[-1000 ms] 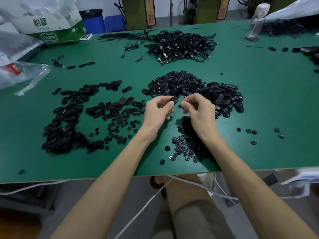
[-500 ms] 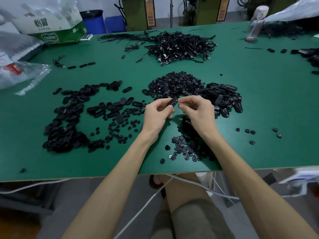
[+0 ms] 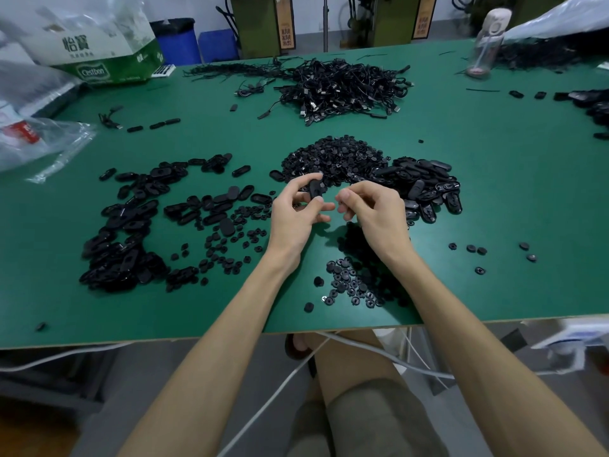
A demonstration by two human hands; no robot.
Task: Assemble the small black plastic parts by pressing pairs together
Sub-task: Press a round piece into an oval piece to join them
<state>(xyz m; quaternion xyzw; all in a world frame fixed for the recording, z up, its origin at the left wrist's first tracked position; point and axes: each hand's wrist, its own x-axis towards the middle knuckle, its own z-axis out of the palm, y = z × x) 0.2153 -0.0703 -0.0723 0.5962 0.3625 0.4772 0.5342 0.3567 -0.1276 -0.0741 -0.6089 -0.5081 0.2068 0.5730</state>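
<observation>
- I am looking down on a flat green table [image 3: 510,199]. Its top is matte and smooth, with a pale edge along the near side.
- The left hand [image 3: 296,216] pinches an oval black part [image 3: 314,190] between thumb and forefinger. The part is a smooth, rounded plastic shell, held roughly upright above the table, just in front of the centre mound.
- The right hand [image 3: 374,212] is just beside the left and clear of the part, its fingers curled tightly in toward the thumb. Blur hides the tips, so I cannot tell whether they hold a small piece.
- Behind the hands lies a mound of small round parts [image 3: 333,155], fine, knobbly and dull black.
- Touching that mound on its right is a heap of oval shells [image 3: 428,183]. These are glossier, with light catching their curved backs.
- To the left is a loose spread of oval pieces [image 3: 128,232]. Some are open like shallow trays and some closed and smooth, with little discs mixed in.
- Near the front edge, below the right wrist, is a scatter of round buttons [image 3: 351,286], small and flat, a few glinting.
- Farther back sits a tangled heap of thin black cables [image 3: 346,89] with metal plug ends.
- At far left are a crinkled clear plastic bag [image 3: 46,143] and a green-and-white cardboard box [image 3: 102,57].
- A translucent bottle [image 3: 487,41] stands at the far right.
</observation>
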